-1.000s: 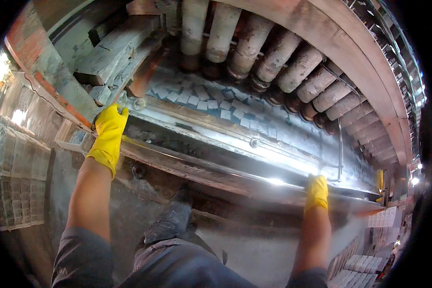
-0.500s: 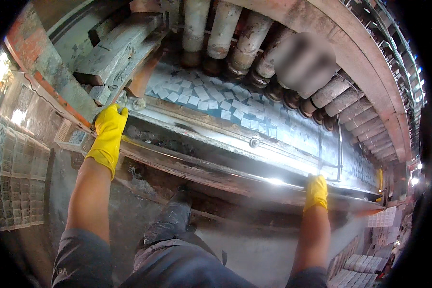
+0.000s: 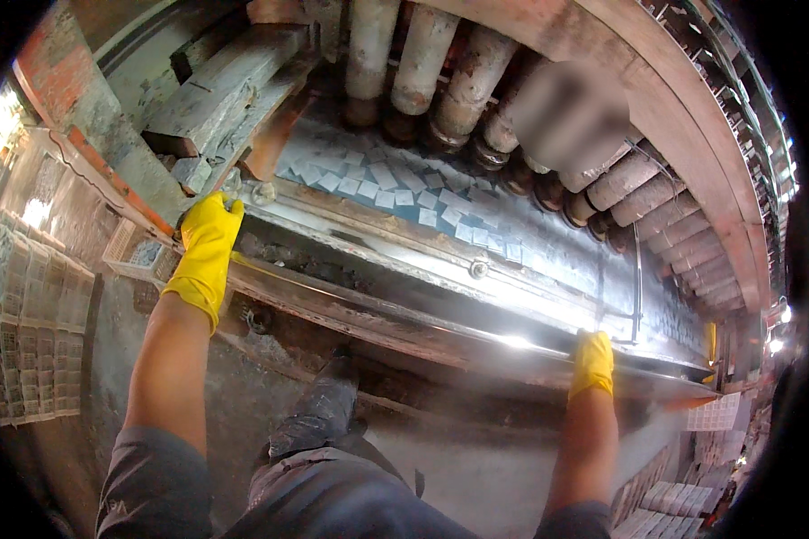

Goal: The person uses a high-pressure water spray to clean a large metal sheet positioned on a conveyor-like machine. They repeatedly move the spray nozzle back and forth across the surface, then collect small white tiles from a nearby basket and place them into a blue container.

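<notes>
My left hand, in a yellow rubber glove, is closed at the left end of a long machine bed. What its fingers grip is hidden beneath the glove. Far to the right, my right hand, gloved the same way, is curled over the metal front rail, which shines with reflected light. Beyond the rail, many small square pale tiles lie scattered flat, some overlapping, on the wet bluish bed. A row of thick upright cylinders stands over its far side.
Grey beams are stacked at the upper left. A small white plastic basket sits beside my left hand, with stacked crates further left. A thin bent pipe rises on the bed's right. More pale stacks stand lower right.
The patch of tiles has thinned along its far and right sides, baring more of the bed there. Both my hands keep their places; the view has shifted very slightly.
</notes>
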`<action>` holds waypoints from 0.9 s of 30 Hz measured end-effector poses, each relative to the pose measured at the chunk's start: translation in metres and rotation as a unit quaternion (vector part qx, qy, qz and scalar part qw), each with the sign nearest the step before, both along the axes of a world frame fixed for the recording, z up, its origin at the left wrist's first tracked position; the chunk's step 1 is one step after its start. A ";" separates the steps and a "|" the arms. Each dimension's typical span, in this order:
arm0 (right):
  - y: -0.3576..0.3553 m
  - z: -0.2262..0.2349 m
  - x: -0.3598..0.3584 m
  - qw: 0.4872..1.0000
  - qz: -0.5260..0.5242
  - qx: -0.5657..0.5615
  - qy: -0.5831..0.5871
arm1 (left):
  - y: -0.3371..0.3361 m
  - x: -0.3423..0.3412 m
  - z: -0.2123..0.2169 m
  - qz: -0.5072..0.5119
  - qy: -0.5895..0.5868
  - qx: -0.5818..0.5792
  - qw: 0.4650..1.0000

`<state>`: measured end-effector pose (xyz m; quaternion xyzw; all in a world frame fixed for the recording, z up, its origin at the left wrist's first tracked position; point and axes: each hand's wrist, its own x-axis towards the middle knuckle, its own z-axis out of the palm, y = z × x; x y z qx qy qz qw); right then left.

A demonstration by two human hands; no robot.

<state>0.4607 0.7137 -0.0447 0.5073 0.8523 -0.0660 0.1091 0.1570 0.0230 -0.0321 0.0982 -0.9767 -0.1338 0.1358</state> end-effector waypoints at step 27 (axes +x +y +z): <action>0.041 0.009 -0.053 0.987 0.126 0.031 -0.095 | 0.024 -0.043 0.030 0.002 -0.029 -0.005 1.000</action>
